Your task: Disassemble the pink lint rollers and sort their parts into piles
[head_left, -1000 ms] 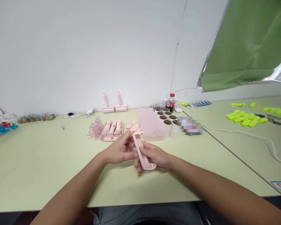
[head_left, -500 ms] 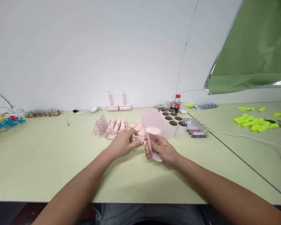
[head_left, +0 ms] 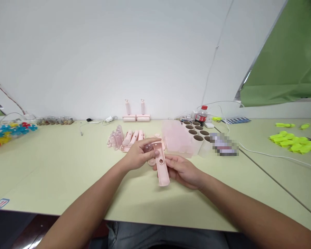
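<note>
Between my hands is a long pink plastic half-shell (head_left: 162, 174), seen from its hollow side, with a small hole near its middle. My left hand (head_left: 137, 155) is closed on the upper end, its thumb against the inside. A clear pinkish rounded piece (head_left: 147, 148) shows between the left thumb and fingers; its full shape is hidden. My right hand (head_left: 184, 171) grips the shell from the right, some fingers hidden behind it. Pink round discs (head_left: 152, 162) lie on the table just behind the shell. Left of them sit pink rollers (head_left: 134, 137) in shells and clear pink handles (head_left: 116, 138).
Pale pink translucent sleeves (head_left: 173, 136) stand behind my right hand, beside open cardboard tubes (head_left: 198, 137). A cola bottle (head_left: 202, 116) stands behind them. Assembled pink pieces (head_left: 129, 118) rest by the wall. Yellow-green parts (head_left: 290, 140) lie right, colourful plastic pieces (head_left: 10, 133) left.
My left hand has come to the shell and now grips its upper end. The shell has turned so its hollow side faces me. The view has swung slightly left.
</note>
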`<action>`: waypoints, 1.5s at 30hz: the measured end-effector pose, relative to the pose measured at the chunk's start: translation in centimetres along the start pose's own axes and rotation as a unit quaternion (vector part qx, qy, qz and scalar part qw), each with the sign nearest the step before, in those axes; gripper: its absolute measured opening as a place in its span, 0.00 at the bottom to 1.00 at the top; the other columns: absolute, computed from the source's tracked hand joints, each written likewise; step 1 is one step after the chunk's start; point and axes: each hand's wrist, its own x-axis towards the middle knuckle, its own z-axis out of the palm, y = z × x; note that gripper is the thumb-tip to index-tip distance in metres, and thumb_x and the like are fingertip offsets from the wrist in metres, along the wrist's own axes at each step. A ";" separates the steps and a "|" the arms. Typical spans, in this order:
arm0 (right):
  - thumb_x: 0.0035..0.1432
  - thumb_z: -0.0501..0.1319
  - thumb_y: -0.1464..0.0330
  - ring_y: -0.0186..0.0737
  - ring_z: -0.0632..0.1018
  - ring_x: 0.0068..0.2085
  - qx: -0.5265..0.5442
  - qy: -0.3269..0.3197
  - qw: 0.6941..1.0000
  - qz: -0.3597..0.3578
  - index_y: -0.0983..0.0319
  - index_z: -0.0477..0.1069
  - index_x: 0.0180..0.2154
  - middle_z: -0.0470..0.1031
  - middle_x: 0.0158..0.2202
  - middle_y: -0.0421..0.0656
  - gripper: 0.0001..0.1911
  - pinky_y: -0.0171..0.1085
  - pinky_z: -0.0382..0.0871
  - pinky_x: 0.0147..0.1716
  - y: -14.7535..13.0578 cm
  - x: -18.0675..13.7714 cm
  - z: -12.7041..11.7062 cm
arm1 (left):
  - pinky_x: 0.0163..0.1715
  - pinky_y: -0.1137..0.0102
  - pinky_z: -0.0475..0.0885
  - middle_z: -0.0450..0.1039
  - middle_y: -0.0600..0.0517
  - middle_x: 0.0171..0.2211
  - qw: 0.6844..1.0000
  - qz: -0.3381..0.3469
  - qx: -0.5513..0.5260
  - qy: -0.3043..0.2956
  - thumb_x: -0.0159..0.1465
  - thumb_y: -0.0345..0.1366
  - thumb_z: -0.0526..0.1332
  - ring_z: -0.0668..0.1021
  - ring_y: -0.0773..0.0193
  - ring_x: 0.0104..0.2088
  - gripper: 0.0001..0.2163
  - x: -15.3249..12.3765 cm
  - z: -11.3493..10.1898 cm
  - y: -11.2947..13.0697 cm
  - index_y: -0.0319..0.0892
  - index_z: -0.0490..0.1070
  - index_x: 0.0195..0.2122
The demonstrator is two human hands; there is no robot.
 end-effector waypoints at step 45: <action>0.69 0.45 0.54 0.36 0.76 0.33 -0.477 0.047 0.872 -0.095 0.66 0.71 0.41 0.77 0.37 0.48 0.25 0.33 0.67 0.29 -5.0 12.4 1.6 | 0.26 0.71 0.72 0.68 0.58 0.24 0.856 0.048 -0.402 0.323 0.55 0.42 0.65 0.74 0.69 0.23 0.13 2.2 -4.8 0.9 0.43 0.62 0.31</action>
